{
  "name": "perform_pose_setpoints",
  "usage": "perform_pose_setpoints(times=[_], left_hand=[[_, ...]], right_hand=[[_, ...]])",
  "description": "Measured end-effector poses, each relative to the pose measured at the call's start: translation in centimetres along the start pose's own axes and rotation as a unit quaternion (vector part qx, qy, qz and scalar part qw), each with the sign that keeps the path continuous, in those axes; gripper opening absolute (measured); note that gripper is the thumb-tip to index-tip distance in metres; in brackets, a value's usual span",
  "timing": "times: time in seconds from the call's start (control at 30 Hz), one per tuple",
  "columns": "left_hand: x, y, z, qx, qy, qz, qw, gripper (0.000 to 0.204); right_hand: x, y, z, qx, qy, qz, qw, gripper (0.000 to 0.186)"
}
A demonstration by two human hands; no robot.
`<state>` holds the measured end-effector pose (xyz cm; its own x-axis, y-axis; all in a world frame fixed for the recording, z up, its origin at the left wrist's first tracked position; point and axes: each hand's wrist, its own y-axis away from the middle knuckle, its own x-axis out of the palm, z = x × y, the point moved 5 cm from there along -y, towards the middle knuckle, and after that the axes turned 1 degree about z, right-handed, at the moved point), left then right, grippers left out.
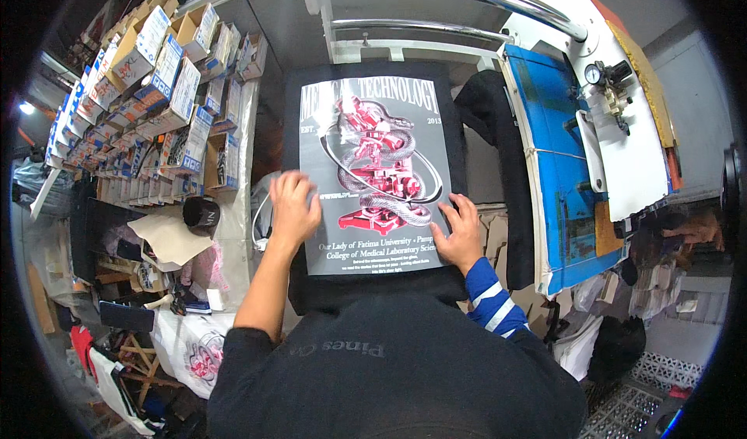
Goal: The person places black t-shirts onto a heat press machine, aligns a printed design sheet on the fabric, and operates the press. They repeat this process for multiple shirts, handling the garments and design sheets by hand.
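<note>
Nearest, at six o'clock, the person's dark shirt fills the lower frame, and both forearms reach forward from it. The left hand (293, 205) lies spread and flat on the left edge of the glossy grey printed transfer sheet with a red-and-silver emblem (376, 174). The right hand (461, 230), in a blue-and-white striped sleeve, presses open-fingered on the sheet's lower right corner; neither hand grips anything. The sheet lies centred on a black garment (475, 151) spread over the worktop, probably a press platen. The step in hand seems to be smoothing and squaring the sheet; the next move calls for keeping it still. At three o'clock stands a blue-and-white press arm (576, 151); at ten o'clock, stacked small cardboard boxes (163, 89).
</note>
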<state>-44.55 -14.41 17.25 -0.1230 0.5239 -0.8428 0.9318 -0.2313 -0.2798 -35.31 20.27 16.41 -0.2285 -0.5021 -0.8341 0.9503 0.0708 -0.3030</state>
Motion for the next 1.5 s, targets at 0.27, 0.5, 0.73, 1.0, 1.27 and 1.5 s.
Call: perform_pose_setpoints(times=[0.27, 0.5, 0.73, 1.0, 1.27, 1.5], left_hand=[[9.5, -18.8, -2.9, 0.122, -0.076, -0.068, 0.987, 0.035], [11.0, -23.4, -1.4, 0.098, -0.111, -0.024, 0.989, 0.033], [11.9, -23.0, -1.2, 0.114, -0.079, -0.089, 0.986, 0.030], [11.6, -27.0, 4.2, -0.058, -0.016, -0.118, 0.991, 0.019], [8.6, -21.9, 20.2, -0.363, 0.403, 0.049, 0.839, 0.052], [9.8, -14.7, 23.5, -0.454, 0.589, 0.010, 0.669, 0.042]], right_hand=[[0.1, -0.1, -0.2, 0.006, 0.011, -0.004, 1.000, 0.046], [0.2, 0.1, -0.1, 0.024, 0.007, -0.006, 1.000, 0.045], [-0.4, -0.1, 0.1, 0.039, 0.000, 0.001, 0.999, 0.044], [0.4, -10.0, -3.8, 0.076, 0.021, -0.054, 0.995, 0.008], [12.6, -25.9, -23.0, 0.417, -0.636, 0.037, 0.648, 0.042], [11.0, -27.8, -19.9, 0.482, -0.641, -0.035, 0.597, 0.030]])
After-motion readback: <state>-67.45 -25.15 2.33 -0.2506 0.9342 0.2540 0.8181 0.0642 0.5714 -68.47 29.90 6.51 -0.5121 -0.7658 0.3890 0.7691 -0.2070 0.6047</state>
